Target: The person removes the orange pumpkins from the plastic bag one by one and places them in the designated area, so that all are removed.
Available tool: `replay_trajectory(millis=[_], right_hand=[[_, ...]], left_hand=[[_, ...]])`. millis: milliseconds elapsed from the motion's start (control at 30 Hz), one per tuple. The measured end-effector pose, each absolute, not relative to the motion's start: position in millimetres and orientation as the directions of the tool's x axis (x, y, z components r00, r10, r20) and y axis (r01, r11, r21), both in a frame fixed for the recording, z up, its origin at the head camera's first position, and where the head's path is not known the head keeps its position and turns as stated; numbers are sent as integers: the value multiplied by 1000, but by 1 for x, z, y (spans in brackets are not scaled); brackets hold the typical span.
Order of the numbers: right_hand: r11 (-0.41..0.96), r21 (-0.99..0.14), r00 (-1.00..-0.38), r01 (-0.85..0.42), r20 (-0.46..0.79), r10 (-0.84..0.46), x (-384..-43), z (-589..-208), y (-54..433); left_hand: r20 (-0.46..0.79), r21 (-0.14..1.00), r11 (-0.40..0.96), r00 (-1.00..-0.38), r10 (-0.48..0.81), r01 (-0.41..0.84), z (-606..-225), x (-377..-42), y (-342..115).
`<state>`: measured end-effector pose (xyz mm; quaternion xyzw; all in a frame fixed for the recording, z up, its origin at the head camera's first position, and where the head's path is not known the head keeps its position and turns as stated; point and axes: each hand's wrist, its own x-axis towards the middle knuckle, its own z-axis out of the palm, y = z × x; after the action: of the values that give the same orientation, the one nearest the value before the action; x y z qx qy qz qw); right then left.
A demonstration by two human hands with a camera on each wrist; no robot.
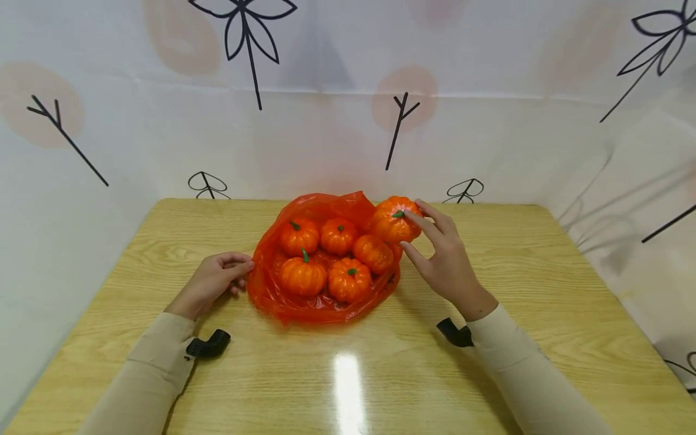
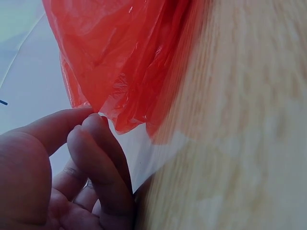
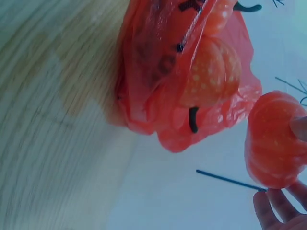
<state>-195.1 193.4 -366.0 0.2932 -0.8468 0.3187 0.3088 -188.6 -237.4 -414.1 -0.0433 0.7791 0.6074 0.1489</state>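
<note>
A red plastic bag (image 1: 304, 311) lies spread open on the table with several small orange pumpkins inside, among them one at the front left (image 1: 302, 277). My left hand (image 1: 220, 277) pinches the bag's left edge between thumb and fingertips; the left wrist view shows the bag (image 2: 124, 57) drawn to that pinch. Above the bag's back right rim, my right hand (image 1: 443, 254) grips another pumpkin (image 1: 393, 223) with a green stem. In the right wrist view this pumpkin (image 3: 273, 139) is apart from the bag, with the fingers around its side.
The wooden table (image 1: 217, 386) stretches around the bag on every side. Behind it hangs a pale cloth (image 1: 326, 139) with black plant drawings. A black curved piece (image 1: 209, 344) sits at the left wrist, another (image 1: 455, 333) at the right.
</note>
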Motion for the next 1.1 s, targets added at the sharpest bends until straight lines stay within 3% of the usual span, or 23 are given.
replay_trajectory(millis=[533,1100], right_hand=[[707,-417,-726,-571,658,-198,-215,-372,217],[766,-469,-848,-440,498,-183,-230,-387,241]], left_hand=[[-274,934,266,-955,114,-237,-413,-188,-236],[-265,930,290,-958,105,-225,-415,-189,-236]])
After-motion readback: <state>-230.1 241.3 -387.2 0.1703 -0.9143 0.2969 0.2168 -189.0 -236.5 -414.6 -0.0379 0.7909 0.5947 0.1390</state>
